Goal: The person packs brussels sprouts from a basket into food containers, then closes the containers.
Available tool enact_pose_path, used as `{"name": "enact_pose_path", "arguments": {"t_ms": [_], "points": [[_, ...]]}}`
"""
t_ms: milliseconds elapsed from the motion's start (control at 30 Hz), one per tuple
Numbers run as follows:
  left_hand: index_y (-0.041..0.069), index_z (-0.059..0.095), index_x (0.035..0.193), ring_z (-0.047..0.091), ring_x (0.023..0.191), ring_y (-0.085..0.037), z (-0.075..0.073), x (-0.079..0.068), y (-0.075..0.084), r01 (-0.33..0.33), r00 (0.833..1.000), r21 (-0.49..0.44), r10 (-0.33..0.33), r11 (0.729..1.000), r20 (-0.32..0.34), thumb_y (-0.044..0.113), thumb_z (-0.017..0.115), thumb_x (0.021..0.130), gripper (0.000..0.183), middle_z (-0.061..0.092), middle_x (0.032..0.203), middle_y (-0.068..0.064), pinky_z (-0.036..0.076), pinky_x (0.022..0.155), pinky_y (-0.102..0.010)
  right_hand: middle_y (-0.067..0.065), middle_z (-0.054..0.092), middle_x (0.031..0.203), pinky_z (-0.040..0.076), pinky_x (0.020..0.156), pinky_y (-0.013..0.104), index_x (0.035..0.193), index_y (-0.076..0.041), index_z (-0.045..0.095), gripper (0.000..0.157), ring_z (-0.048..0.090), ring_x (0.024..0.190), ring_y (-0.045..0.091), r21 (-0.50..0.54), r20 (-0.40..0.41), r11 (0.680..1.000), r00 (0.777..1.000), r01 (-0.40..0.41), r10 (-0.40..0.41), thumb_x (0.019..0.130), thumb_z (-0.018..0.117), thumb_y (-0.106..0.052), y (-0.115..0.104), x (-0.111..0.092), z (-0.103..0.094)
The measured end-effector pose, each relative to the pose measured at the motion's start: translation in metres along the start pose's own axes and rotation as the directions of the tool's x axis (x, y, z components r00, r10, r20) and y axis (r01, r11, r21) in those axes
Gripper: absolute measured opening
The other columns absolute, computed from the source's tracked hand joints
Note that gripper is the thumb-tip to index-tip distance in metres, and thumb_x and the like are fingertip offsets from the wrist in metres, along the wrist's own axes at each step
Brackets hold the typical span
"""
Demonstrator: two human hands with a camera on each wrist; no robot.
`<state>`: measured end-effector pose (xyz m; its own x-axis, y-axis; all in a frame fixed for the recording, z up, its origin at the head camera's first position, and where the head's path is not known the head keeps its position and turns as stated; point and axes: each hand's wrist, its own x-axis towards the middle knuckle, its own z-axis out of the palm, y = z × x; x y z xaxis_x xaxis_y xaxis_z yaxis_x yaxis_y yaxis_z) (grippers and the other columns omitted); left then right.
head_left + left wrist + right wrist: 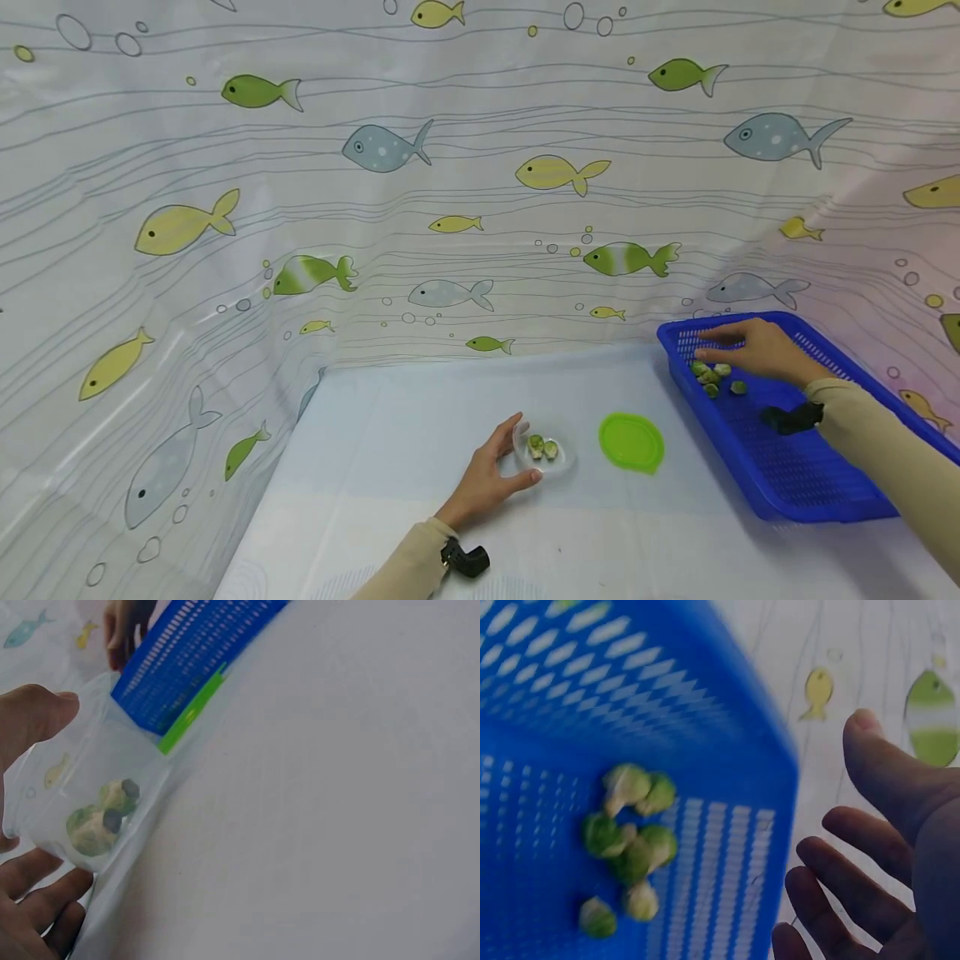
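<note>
My left hand (483, 482) holds a small clear plastic container (56, 791), thumb on one side and fingers on the other. Inside it lie two Brussels sprouts (551, 450), seen through its wall in the left wrist view. Over the far left corner of a blue plastic basket (813, 471) hovers my right hand (757, 348), thumb and fingers spread apart with nothing between them. Below that hand, several more Brussels sprouts (630, 855) sit clustered on the basket floor; the right wrist view shows them apart from the fingers.
A bright green lid (632, 443) lies flat on the white-covered table (390, 442) between the container and the basket. Behind the table hangs a fish-patterned sheet (517, 242), which also rises along the left side. The basket's perforated walls stand up around the sprouts.
</note>
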<state>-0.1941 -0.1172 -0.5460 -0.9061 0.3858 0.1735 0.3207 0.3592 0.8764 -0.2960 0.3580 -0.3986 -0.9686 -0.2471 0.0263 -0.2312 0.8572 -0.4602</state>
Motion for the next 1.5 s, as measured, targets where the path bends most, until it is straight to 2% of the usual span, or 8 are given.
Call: {"name": "enact_pose_path", "arguments": {"t_ms": [300,567,800,1000,1200,1500], "points": [[0.017,0.031,0.168,0.054,0.147,-0.028,0.001,0.001,-0.002,-0.013,1.000,0.002,0.013,1.000,0.006,0.036,0.083,0.093,0.092,0.050,0.165,-0.002,0.045,0.121,-0.049,0.041,0.061,0.136,0.053,0.097,0.071,0.140,0.009,0.062,0.068,0.060,0.122,0.060,-0.048,0.028,0.997,0.998,-0.059,0.060,0.101,0.072,-0.046,0.065,-0.011,0.005],[0.016,0.031,0.168,0.054,0.146,-0.028,-0.001,0.003,-0.001,-0.011,1.000,0.004,0.011,1.000,-0.001,0.035,0.084,0.093,0.094,0.050,0.164,-0.003,0.044,0.122,-0.048,0.043,0.061,0.133,0.053,0.095,0.072,0.135,0.013,0.063,0.067,0.058,0.121,0.064,-0.063,0.055,0.996,0.996,-0.064,0.068,0.099,0.076,-0.041,0.092,-0.020,0.011],[0.016,0.031,0.168,0.054,0.147,-0.029,-0.001,0.003,0.000,-0.016,1.000,0.005,0.016,1.000,0.001,0.034,0.084,0.093,0.093,0.049,0.165,-0.003,0.044,0.122,-0.051,0.039,0.066,0.130,0.052,0.096,0.072,0.131,0.011,0.068,0.063,0.060,0.120,0.062,-0.034,0.064,0.999,0.997,-0.035,0.038,0.094,0.082,-0.039,0.105,-0.019,0.023],[0.015,0.031,0.168,0.054,0.147,-0.028,0.001,0.002,0.000,-0.013,1.000,0.003,0.013,1.000,0.005,0.034,0.083,0.093,0.093,0.049,0.165,-0.003,0.044,0.122,-0.051,0.038,0.068,0.126,0.052,0.095,0.072,0.127,0.011,0.070,0.060,0.062,0.117,0.060,-0.033,0.065,0.999,0.998,0.003,-0.001,0.092,0.084,-0.036,0.106,-0.017,0.034],[0.017,0.031,0.168,0.053,0.148,-0.026,0.000,0.002,0.000,-0.007,1.000,0.003,0.007,1.000,0.005,0.036,0.084,0.093,0.094,0.048,0.166,-0.001,0.044,0.122,-0.049,0.036,0.071,0.121,0.055,0.091,0.069,0.124,0.011,0.071,0.057,0.066,0.110,0.057,-0.067,0.065,0.997,0.998,0.028,-0.024,0.091,0.085,-0.034,0.101,-0.009,0.038],[0.016,0.032,0.167,0.056,0.144,-0.026,0.001,0.002,-0.004,-0.034,0.999,-0.007,0.034,0.999,0.003,0.031,0.085,0.093,0.093,0.050,0.164,-0.004,0.044,0.122,-0.043,0.030,0.076,0.110,0.055,0.089,0.068,0.117,0.011,0.074,0.052,0.070,0.103,0.052,-0.119,0.050,0.992,0.998,0.042,-0.037,0.086,0.089,-0.029,0.102,0.003,0.045]]}}
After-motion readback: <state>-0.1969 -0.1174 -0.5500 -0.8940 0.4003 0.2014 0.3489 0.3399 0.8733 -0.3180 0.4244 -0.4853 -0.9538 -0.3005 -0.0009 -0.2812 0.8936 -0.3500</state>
